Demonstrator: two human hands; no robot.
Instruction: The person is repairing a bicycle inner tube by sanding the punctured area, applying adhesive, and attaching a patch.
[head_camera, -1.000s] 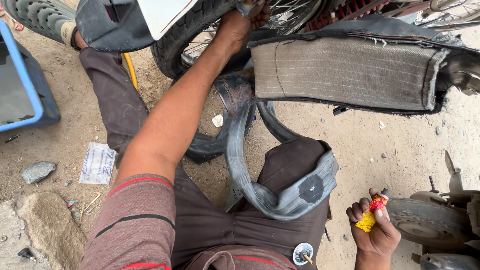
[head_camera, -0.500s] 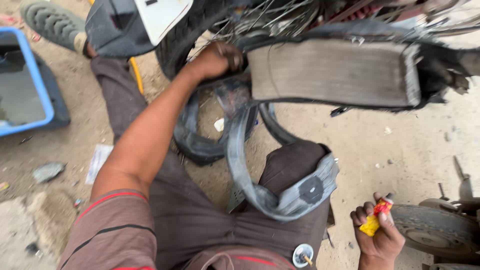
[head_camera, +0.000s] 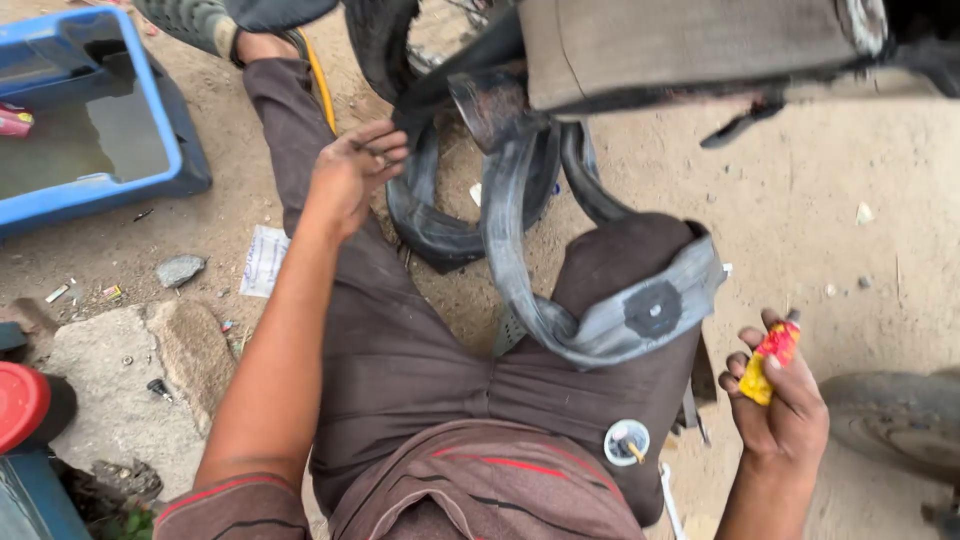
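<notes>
A: What sits at the upper left of the frame?
B: A blue tub (head_camera: 120, 185) of water, on the dirt.

A: And the left hand (head_camera: 352, 172)?
B: Upper centre, fingers loosely curled, holding nothing, just beside the black inner tube (head_camera: 520, 260).

A: Where does the tube lie?
B: From the wheel at top centre, draped over the right knee, round patch (head_camera: 652, 308) facing up.

A: The right hand (head_camera: 778, 400)?
B: Lower right, fingers closed around a small yellow-and-red glue tube (head_camera: 768, 360).

right hand (head_camera: 775, 405) gripping tube (head_camera: 768, 360), inner tube (head_camera: 560, 320) on lap
</notes>
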